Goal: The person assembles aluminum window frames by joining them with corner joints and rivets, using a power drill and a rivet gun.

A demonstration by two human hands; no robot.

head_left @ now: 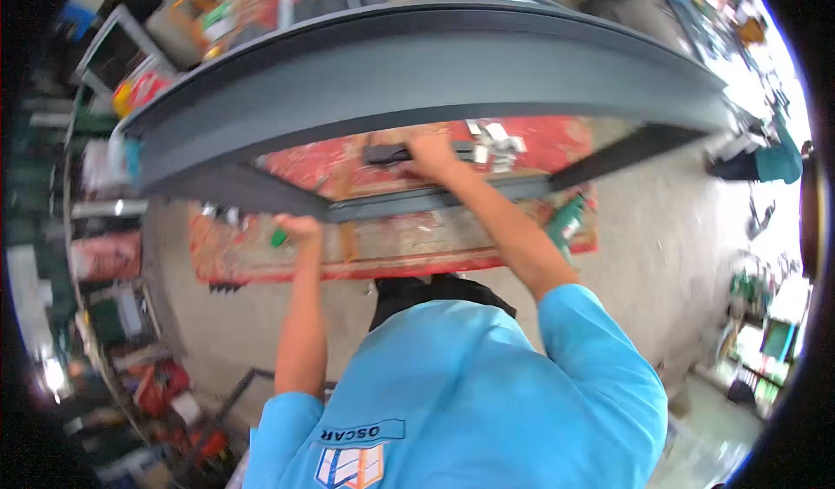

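Observation:
A large dark grey rectangular frame (435,67) stands raised over the red worktable, its broad side across my view. My left hand (298,228) is at the frame's lower left corner, fingers curled against its edge. Through the frame's opening reaches my right hand (430,154), closed around a dark bar-shaped piece (387,153) low over the tabletop. Motion blur hides the finer detail of that piece. Several small white and silver pieces (497,144) lie just right of my right hand.
The worn red worktable (391,267) spans the middle. A green bottle-like object (567,219) is near its right end, and a small green item (279,238) sits by my left hand. Dark profiles (339,0) lie behind the frame. Cluttered shelves (104,254) line the left; a person (765,163) is far right.

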